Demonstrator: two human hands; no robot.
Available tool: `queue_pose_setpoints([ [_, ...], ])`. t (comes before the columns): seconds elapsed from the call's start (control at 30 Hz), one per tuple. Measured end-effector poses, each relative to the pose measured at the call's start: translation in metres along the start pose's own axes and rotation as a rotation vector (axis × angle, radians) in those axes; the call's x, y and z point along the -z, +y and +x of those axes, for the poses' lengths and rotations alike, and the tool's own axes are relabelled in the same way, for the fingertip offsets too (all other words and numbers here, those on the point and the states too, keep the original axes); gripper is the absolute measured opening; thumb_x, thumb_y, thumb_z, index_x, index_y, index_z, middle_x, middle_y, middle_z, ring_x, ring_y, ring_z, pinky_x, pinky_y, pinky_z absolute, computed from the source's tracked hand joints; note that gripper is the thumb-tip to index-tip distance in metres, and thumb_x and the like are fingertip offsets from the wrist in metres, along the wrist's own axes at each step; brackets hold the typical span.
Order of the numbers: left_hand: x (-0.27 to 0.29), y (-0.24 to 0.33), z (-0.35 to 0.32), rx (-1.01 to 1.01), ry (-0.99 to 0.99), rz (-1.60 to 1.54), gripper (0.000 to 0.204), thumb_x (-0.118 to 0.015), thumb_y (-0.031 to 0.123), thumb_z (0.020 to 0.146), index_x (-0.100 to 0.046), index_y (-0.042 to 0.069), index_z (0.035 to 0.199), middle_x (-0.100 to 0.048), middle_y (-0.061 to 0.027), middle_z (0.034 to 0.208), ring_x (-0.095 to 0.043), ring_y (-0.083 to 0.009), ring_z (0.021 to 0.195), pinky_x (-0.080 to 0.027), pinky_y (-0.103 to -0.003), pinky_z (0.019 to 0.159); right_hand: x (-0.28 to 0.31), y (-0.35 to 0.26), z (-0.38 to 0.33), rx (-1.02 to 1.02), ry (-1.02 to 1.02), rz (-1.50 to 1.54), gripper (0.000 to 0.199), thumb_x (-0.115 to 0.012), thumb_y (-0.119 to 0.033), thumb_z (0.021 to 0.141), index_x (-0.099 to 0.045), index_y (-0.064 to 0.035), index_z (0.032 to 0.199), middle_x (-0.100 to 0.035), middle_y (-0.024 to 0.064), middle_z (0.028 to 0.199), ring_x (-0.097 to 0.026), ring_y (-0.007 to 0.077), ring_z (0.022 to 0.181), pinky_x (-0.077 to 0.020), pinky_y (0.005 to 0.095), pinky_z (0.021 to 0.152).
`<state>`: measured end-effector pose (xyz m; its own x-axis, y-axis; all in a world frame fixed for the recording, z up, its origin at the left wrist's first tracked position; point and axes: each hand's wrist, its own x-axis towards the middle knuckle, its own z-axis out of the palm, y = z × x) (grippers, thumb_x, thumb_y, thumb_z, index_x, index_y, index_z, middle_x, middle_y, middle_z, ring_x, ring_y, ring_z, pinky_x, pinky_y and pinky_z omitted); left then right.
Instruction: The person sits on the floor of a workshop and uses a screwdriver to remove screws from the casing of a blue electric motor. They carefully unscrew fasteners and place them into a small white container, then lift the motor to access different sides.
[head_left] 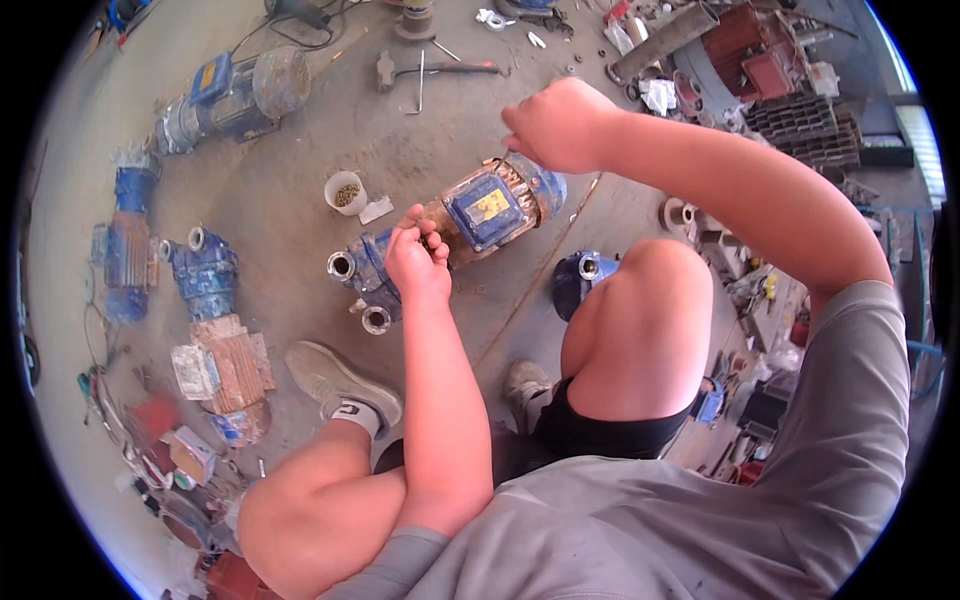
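Note:
A blue motor-pump unit (455, 222) lies on the floor in front of me, with a dark blue terminal box (490, 211) bearing a yellow label on top. My right hand (562, 128) is closed above the far corner of that box. Beneath its fingers shows a thin metal tool (502, 160), pointing down to the box; the hand hides its handle. Over the pump end, my left hand (418, 256) is raised with curled fingers. Small brassy pieces, like screws (429, 243), show in its grasp. A white cup (346, 193) of brassy screws stands beyond the pump end.
A hammer (440, 69) and a T-shaped metal rod (421, 82) lie farther off. More motor-pumps line the left, including a blue one (205, 275) and a larger one (235, 95). Metal parts and scrap crowd the right. A blue part (580, 283) stands by my right knee.

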<state>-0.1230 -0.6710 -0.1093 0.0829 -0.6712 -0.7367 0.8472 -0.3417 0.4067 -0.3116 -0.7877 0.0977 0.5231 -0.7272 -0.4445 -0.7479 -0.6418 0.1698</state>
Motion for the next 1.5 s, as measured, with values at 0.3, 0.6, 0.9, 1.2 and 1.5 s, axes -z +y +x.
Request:
queue_pose_setpoints([
  [0.3,0.004,0.005,0.007,0.011,0.013,-0.108,0.034,-0.043,0.001,0.085,-0.064,0.004,0.111,-0.054,-0.0022,0.076,-0.043,-0.0098,0.055,-0.032,-0.025,0.045,0.015,0.005,0.014,0.13,-0.204,-0.293,0.024,-0.06,-0.029,0.099,-0.072,-0.0091,0.103,-0.072,0.0122,0.104,-0.072,0.0348,0.096,-0.0583,0.0485,0.076],
  [0.6,0.017,0.03,0.01,-0.025,0.016,-0.144,0.035,-0.04,0.003,0.084,-0.064,0.002,0.108,-0.052,-0.0015,0.074,-0.039,-0.0082,0.053,-0.03,-0.024,0.045,0.023,-0.012,0.022,-0.138,-0.497,-0.123,0.027,-0.057,-0.031,0.1,-0.071,-0.0096,0.109,-0.07,0.0143,0.081,-0.071,0.0336,0.079,-0.055,0.0445,0.067],
  [0.9,0.005,0.037,0.011,0.007,-0.057,-0.103,0.033,-0.044,0.003,0.086,-0.066,0.002,0.11,-0.053,-0.0005,0.074,-0.041,-0.008,0.054,-0.03,-0.024,0.045,0.004,0.007,0.019,0.046,-0.374,-0.206,0.038,-0.05,-0.036,0.107,-0.073,-0.007,0.098,-0.07,0.0122,0.077,-0.071,0.0311,0.081,-0.0537,0.0456,0.07],
  [1.2,0.01,0.027,0.012,0.018,-0.107,0.17,0.032,-0.044,0.01,0.094,-0.071,0.003,0.11,-0.052,0.0034,0.07,-0.041,-0.0052,0.055,-0.031,-0.023,0.045,0.009,-0.01,0.045,0.092,-0.562,-0.242,0.026,-0.054,-0.024,0.101,-0.073,-0.0059,0.104,-0.074,0.0116,0.085,-0.071,0.0319,0.071,-0.0553,0.0446,0.064],
  [1.5,0.018,0.021,0.016,0.079,-0.102,0.192,0.03,-0.046,0.013,0.098,-0.07,0.002,0.112,-0.05,0.0042,0.071,-0.04,-0.0044,0.054,-0.03,-0.023,0.044,-0.006,0.021,0.035,-0.46,-0.411,0.441,0.031,-0.052,-0.027,0.102,-0.073,-0.0059,0.108,-0.069,0.0097,0.083,-0.065,0.0268,0.063,-0.053,0.0431,0.057],
])
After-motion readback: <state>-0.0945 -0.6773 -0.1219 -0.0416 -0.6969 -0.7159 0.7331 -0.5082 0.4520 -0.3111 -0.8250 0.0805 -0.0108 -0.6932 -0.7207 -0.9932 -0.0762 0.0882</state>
